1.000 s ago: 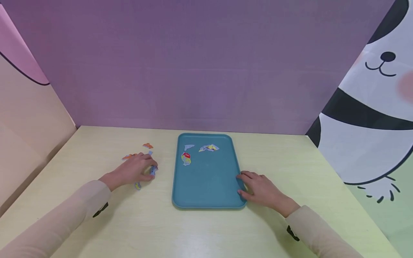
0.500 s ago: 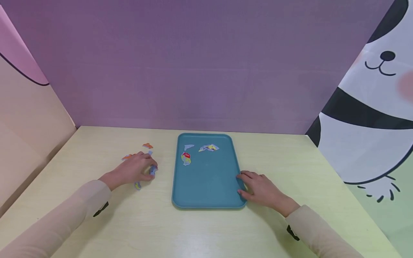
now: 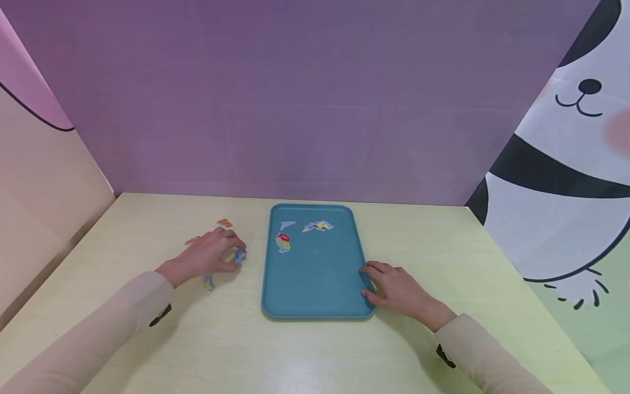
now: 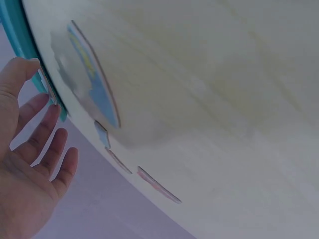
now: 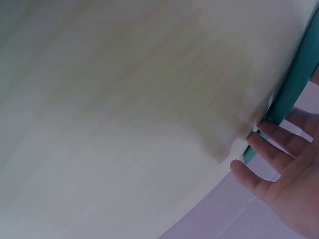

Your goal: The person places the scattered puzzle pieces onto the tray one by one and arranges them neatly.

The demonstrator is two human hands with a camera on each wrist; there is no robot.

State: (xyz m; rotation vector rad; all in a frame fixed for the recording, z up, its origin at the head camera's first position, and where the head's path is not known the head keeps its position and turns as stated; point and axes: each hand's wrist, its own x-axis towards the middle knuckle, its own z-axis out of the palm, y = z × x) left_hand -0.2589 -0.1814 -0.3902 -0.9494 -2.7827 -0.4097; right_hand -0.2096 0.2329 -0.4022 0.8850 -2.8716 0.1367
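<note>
A small, flat, irregularly cut blue-and-white piece (image 3: 240,255) is held above the table, left of the tray, pinched between the thumb and a finger of the left hand (image 3: 206,253); the other fingers are spread and loosely bent. Near that hand, on the pale wood-look table (image 3: 315,355), lie an orange-patterned flat piece (image 3: 225,223) behind it, a second orange piece (image 3: 193,240) beside its back and a curved blue-and-yellow piece (image 3: 209,282) on its near side. The left wrist view also shows a small blue piece (image 4: 102,134).

The teal rectangular tray (image 3: 320,284) bears a pale angular piece (image 3: 287,225), a red-and-yellow piece (image 3: 283,243) and a blue-and-yellow jagged cluster (image 3: 318,226) toward its far end. The right hand (image 3: 401,290) rests at its right rim, fingers relaxed and apart. Beige sleeves (image 3: 93,339) cover both forearms. Behind stands a purple backdrop (image 3: 315,98); a panda picture (image 3: 566,235) is at the right.
</note>
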